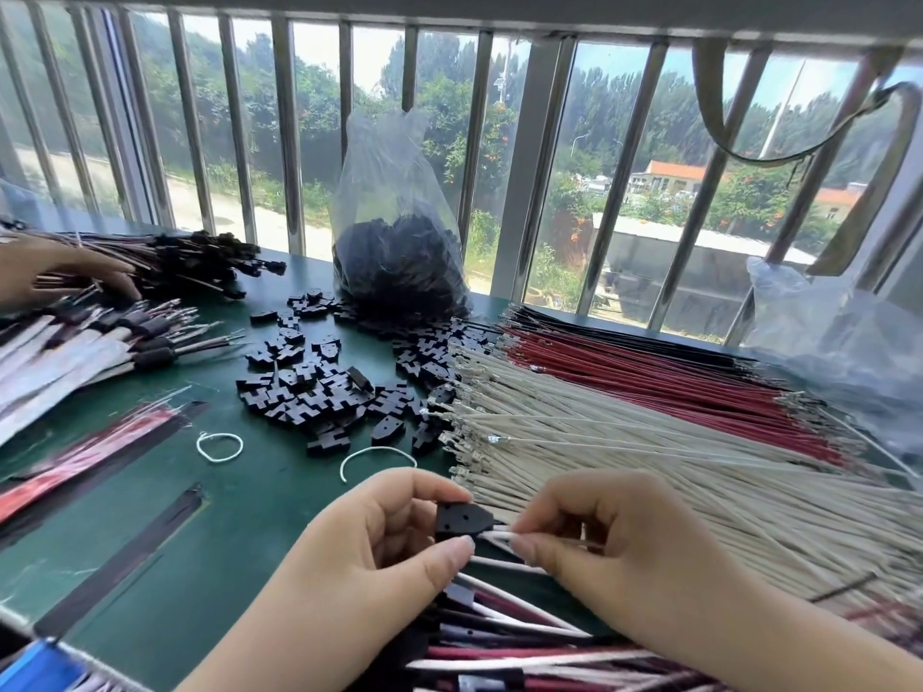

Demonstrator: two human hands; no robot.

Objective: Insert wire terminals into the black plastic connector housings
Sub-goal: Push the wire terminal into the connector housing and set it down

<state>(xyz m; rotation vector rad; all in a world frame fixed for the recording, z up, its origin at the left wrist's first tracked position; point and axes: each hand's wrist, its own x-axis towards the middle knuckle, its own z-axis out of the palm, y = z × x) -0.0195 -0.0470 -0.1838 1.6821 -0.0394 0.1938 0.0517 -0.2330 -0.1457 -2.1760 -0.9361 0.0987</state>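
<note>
Left hand (379,536): fingers and thumb curled round a small black wedge-shaped plastic connector housing (462,522), pinched top and bottom, three holes facing up.
Right hand (594,536): thumb and fingertips pinching a thin white insulated wire (492,535) right at the housing's rear, the wire end touching the housing.
Step in hand: seating the terminal, by the look of it. Best to keep the wire in line with the cavity, grip close to the tip so it cannot buckle, and push straight.
Supply: white terminal wires (624,467) fanned just beyond the right hand, red wires (649,382) behind them.
Housings: loose black housings (319,387) scattered mid-worktop, a clear plastic bag (399,242) of more by the window bars.
Worktop (239,516): green.
</note>
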